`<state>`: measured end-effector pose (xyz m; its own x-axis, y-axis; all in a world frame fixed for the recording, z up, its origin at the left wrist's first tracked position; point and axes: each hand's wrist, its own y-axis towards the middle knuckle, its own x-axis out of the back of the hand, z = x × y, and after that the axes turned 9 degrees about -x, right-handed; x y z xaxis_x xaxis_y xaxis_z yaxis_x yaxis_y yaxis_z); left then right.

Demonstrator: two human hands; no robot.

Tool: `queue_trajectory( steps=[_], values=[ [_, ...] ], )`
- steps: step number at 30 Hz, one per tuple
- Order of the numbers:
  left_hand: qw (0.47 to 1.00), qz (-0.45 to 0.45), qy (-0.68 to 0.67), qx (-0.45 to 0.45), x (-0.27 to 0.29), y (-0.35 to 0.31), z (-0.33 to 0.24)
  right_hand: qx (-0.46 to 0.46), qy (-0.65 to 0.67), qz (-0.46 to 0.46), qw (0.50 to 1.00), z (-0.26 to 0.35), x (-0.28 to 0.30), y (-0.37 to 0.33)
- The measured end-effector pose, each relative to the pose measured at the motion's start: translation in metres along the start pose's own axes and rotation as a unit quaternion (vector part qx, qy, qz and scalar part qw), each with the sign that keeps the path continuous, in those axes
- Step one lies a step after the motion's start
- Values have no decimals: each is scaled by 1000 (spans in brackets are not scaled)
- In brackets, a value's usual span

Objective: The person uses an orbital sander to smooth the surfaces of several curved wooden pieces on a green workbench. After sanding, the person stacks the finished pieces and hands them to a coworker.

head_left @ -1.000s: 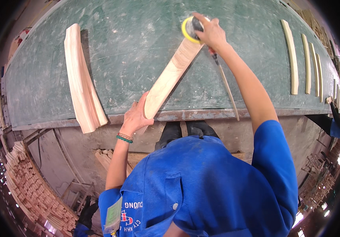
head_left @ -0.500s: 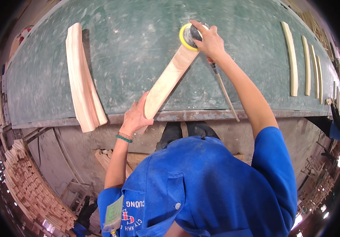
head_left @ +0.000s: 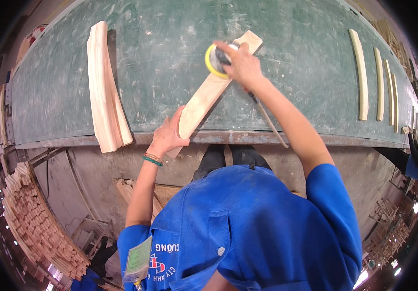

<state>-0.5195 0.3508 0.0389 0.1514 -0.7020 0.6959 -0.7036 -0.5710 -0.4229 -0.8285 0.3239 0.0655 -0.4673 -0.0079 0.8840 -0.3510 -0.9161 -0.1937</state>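
1. Green table, dusty top, spans the view.
2. Blue shirt on the person, below the table edge.
3. Wood stack, lower left, off the table.
4. Pale planks lie together on the table's left, near ends past its front edge.
5. Board slants across mid-table, near end at the front edge, far end up and right.
6. Thin strips spaced along the right side.
7. Left hand holds the board's near end.
8. Right hand, slightly blurred, curls around the sander.
9. Sander, yellow-rimmed, sits over the board, short of its far end.
10. Bracelets on left wrist.
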Motion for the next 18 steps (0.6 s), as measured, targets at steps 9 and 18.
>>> queue_trajectory(
  steps=[9, 18],
  values=[
    [1000, 13, 4, 1, 4, 6, -10, 1, 7, -85, 996, -5, 8, 24],
    [1000, -17, 13, -9, -2, -3, -2, 3, -10, -84, 996, -3, 6, 33]
  ],
)
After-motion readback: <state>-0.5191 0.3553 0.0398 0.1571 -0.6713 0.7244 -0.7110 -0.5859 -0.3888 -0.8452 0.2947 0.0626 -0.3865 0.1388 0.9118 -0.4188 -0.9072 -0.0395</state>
